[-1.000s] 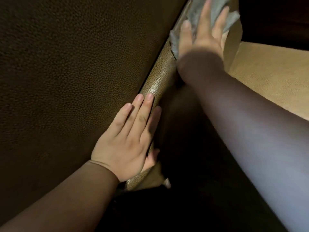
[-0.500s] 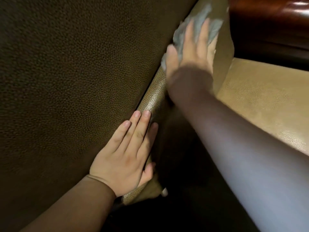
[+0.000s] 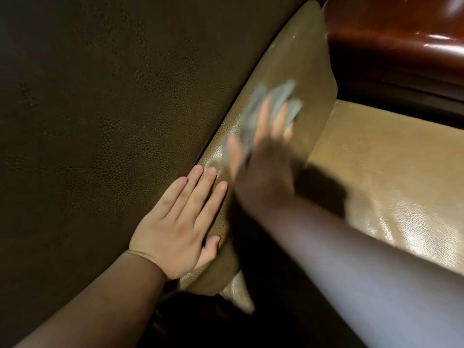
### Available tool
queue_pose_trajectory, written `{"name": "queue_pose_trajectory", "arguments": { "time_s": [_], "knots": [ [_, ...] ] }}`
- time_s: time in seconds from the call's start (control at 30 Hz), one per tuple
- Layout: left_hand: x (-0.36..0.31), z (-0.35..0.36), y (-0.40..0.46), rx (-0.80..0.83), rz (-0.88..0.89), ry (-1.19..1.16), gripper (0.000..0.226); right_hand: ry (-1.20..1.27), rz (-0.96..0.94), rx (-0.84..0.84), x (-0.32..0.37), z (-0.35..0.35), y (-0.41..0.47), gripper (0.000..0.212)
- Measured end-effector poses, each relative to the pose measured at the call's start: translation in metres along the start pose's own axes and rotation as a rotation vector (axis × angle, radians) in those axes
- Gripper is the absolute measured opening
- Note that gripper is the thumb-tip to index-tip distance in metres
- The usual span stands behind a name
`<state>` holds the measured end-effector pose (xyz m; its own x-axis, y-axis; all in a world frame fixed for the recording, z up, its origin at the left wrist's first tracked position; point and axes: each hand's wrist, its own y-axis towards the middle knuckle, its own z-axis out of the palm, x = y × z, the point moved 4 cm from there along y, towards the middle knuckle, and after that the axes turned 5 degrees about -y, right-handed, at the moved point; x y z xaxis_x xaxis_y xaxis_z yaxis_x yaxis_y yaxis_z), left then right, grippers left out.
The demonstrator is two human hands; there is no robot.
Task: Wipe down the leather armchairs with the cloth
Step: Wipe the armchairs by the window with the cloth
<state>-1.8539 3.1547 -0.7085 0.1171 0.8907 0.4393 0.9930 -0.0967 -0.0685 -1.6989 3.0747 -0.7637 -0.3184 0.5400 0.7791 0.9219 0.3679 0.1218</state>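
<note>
The armchair point(image 3: 100, 121) fills the left and near field: a dark, pebbled leather panel, with a lighter tan edge band point(image 3: 288, 59) running from near-centre to far-right. To the right lies a tan leather surface point(image 3: 389, 172), glossy at its near end. A polished reddish wood part point(image 3: 389, 46) occupies the far right corner.

My left hand point(image 3: 175, 227) lies flat on the dark panel at the band's near end, fingers straight and close together, holding nothing. My right hand point(image 3: 263, 156), motion-blurred, presses the grey cloth point(image 3: 271, 106) flat against the band with fingers extended; I cannot tell whether the thumb pinches the cloth.

Progress, as a judgement: wiping is under way on the band's middle section. The pictures show no clear difference between wiped and unwiped leather, so the finished share cannot be stated. Other armchairs are out of view.

Obstruction: my left hand covers the band's near end and would need shifting before the cloth can pass there.
</note>
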Motion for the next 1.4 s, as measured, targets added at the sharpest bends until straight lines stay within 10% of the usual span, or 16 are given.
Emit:
{"name": "queue_pose_trajectory", "arguments": {
  "time_s": [0.1,0.33,0.63,0.77,1.0,1.17,1.4],
  "knots": [
    [-0.001,-0.009,0.001,0.068,0.003,-0.073,0.084,-0.024,-0.108,0.227,-0.005,-0.003,-0.036,0.088],
    [0.005,-0.033,0.109,-0.083,-0.103,-0.223,0.079,-0.107,0.007,0.05,-0.028,-0.037,0.137,0.077],
    [-0.002,0.009,0.139,-0.027,-0.006,-0.143,0.098,-0.161,-0.374,0.105,-0.069,-0.037,0.112,0.076],
    [-0.004,0.012,0.138,-0.04,-0.003,-0.166,0.102,-0.215,-0.092,-0.048,-0.048,-0.048,0.178,0.078],
    [-0.004,0.011,0.138,-0.036,-0.009,-0.167,0.099,0.009,-0.303,0.124,-0.056,-0.042,0.091,0.072],
    [-0.004,0.011,0.139,-0.039,-0.029,-0.168,0.098,0.085,-0.039,0.008,-0.09,-0.041,0.166,0.076],
    [-0.004,0.01,0.138,-0.061,-0.043,-0.184,0.1,0.223,0.019,0.181,-0.089,-0.021,0.035,0.08]
  ]
}}
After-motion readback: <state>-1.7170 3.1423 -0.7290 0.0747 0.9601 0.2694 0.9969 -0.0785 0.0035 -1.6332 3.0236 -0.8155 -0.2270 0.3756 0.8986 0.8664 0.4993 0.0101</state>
